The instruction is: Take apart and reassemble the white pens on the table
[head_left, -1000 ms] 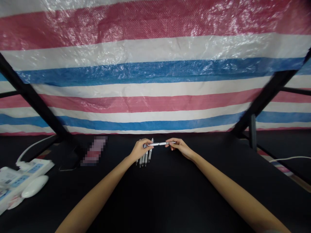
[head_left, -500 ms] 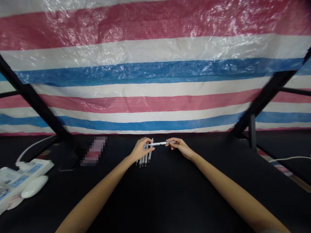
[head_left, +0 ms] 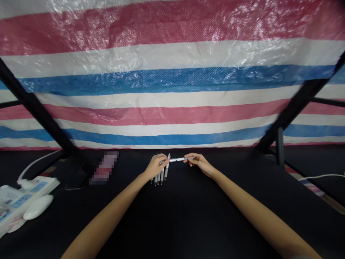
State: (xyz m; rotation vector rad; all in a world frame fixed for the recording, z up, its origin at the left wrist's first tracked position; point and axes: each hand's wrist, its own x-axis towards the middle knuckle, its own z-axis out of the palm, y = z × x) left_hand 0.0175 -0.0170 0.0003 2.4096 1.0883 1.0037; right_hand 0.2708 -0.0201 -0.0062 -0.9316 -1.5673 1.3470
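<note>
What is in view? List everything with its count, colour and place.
held pen: one, white and grey, centre
other pens: about five, grey, beside held pen
power strip: one, white, far left
oval object: one, white, beside power strip
pixelated item: one, pink, left of pens
unclear object: one, black, beside pixelated item
cables: two, white, left and right
table: one, black, beneath
sheet: one, red-white-blue, behind
bars: several, black, both sides
left hand, right hand: one each, bare, on held pen

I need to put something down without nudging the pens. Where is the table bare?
The table is bare between the forearms, nearer than the pens, and from the right hand to the right post. It is crowded around the left hand, at the pens, and at far left around the power strip.
</note>
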